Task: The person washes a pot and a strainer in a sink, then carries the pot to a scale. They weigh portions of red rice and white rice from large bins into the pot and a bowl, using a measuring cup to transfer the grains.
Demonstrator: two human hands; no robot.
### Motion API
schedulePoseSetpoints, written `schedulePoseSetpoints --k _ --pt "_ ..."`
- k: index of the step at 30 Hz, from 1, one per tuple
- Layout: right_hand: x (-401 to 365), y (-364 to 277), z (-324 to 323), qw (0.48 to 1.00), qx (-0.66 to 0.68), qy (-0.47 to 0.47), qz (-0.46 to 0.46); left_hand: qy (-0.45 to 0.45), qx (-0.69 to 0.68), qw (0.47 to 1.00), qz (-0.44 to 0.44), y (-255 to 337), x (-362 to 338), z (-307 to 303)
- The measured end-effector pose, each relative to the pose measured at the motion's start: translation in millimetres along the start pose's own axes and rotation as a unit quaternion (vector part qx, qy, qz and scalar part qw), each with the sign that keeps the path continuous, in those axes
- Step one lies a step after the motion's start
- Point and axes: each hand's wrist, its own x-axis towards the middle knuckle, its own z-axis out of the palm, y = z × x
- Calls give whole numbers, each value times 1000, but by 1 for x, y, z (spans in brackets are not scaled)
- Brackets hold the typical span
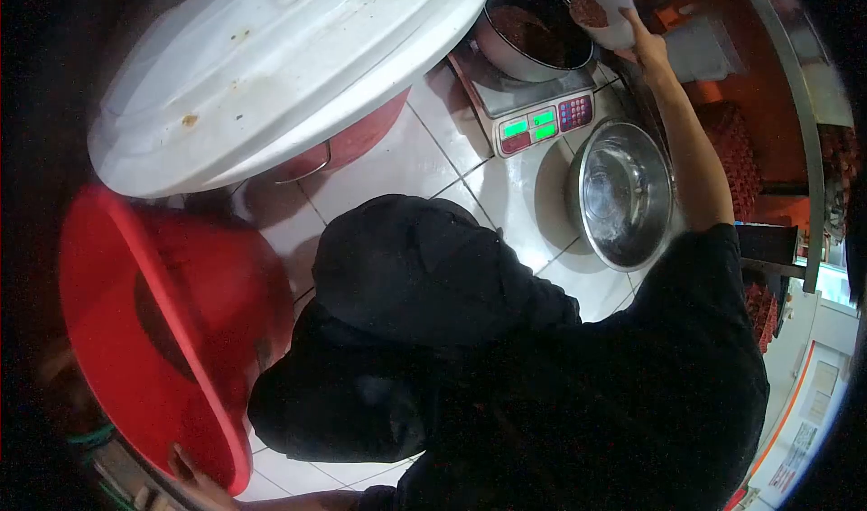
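Small white bowl [603,13], filled with red-brown paste, held at top right of view, tilted over rim of metal pot [533,32]. Bowl gripped from below by right hand [648,52], fingers curled round its wall. Pot, same paste inside, seated on scale [535,118]; green display lit. Empty steel basin [623,195] set on tiled floor [406,163] just beside scale. Left hand [194,477] laid on rim of red tub [153,330] at bottom left; grip cannot be told, partly cut off. White lid [271,60] rested on red bucket [361,136].
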Motion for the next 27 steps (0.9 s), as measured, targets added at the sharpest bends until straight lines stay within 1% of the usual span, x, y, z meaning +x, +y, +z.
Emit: schedulePoseSetpoints --k 1,2,3,4,6,7,8,10,12,14,15,16,18,19,20,21,22,23,24,25,26,27 --pt "-10 -7 2 1000 -1 -3 -2 0 0 1000 -3 -7 3 2" --pt "-25 -12 0 994 100 -43 -8 14 -32 999 26 -21 10 6" --pt "-45 -22 -1 976 199 -84 -13 28 -63 996 53 -32 14 8" --pt "-66 -34 -2 976 198 -92 -15 30 -61 997 45 -36 12 10" --pt "-110 -64 -5 964 204 -152 -74 93 -157 977 112 -38 7 12" --pt "-125 -77 -6 966 198 -147 -76 117 -139 983 35 -1 -10 7" --pt "-140 -90 -8 968 190 -142 -77 124 -133 983 24 -3 -7 7" --pt "-177 -121 -8 951 207 -187 -136 93 -214 968 92 -21 -5 8" --pt "-233 -170 7 940 206 -232 -144 86 -169 976 108 -12 -5 8" --pt "-260 -206 17 905 233 -329 -134 100 -190 970 110 -6 -9 9" --pt "-302 -231 43 951 246 -160 -97 110 -200 970 84 -2 -10 11" --pt "-284 -225 35 922 189 -278 -193 119 -211 968 61 1 -11 15" --pt "-298 -250 60 892 164 -338 -251 145 -286 940 114 1 -9 24" --pt "-300 -250 78 853 178 -374 -319 172 -317 925 123 21 -17 21" --pt "-301 -247 98 809 191 -403 -384 179 -315 924 124 27 -20 21" --pt "-328 -256 123 775 168 -428 -433 230 -330 906 130 29 -22 21" --pt "-371 -268 151 727 128 -461 -492 280 -344 886 135 33 -26 21" --pt "-410 -280 177 655 100 -503 -555 342 -341 869 104 43 -35 22" --pt "-443 -292 203 543 74 -583 -601 346 -344 867 104 51 -45 26" --pt "-474 -290 232 637 156 -443 -611 416 -379 821 97 60 -54 34" --pt "-493 -285 276 547 252 -259 -755 484 -413 767 90 69 -61 43" --pt "-508 -281 294 486 215 -289 -796 513 -368 767 114 79 -71 43"
